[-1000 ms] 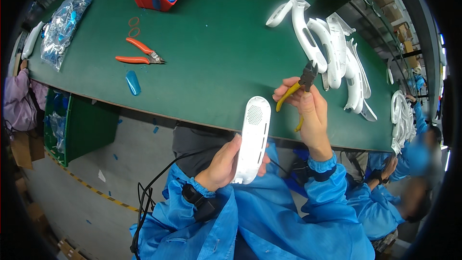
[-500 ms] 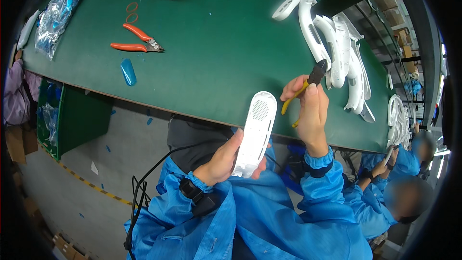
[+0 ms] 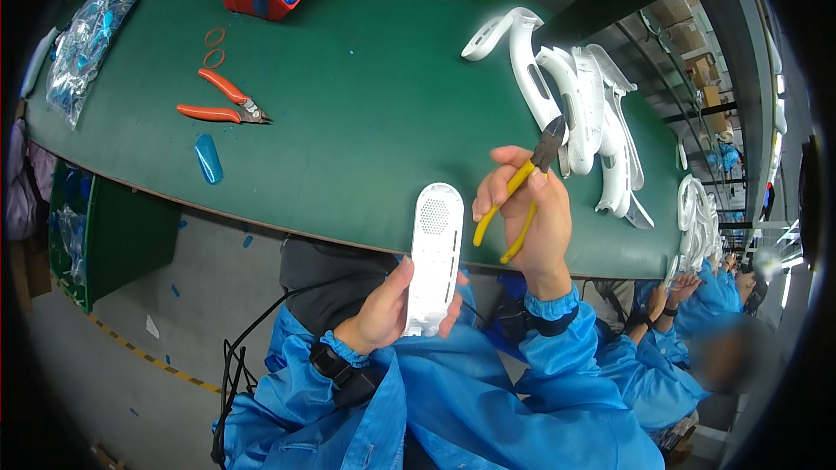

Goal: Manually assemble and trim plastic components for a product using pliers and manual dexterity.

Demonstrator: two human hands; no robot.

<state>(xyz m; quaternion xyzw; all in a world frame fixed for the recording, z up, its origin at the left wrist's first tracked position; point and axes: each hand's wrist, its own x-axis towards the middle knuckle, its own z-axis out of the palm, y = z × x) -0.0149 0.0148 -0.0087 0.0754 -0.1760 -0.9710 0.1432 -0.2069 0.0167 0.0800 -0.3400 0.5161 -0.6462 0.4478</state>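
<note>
A long white plastic part point(image 3: 433, 252) with a rounded top, a patch of small holes and slots along one side is gripped in my left hand point(image 3: 380, 309), just off the table's near edge. My right hand point(image 3: 544, 226) holds a pair of yellow-handled cutting pliers point(image 3: 520, 187), its dark jaws pointing up and away. The pliers and the white part are apart. Beyond my right hand lies a pile of curved white plastic parts point(image 3: 579, 109).
On the green table point(image 3: 348, 122) lie orange-handled cutters point(image 3: 228, 103), a blue glossy piece point(image 3: 208, 158), two rubber bands point(image 3: 214, 48) and a clear plastic bag point(image 3: 96, 39). A red bin point(image 3: 261, 2) holds blue film. Co-workers in blue point(image 3: 653, 365) sit at the right.
My right hand has turned, and the pliers' yellow handles now show more fully. The view has shifted a little. My left hand still holds the white part.
</note>
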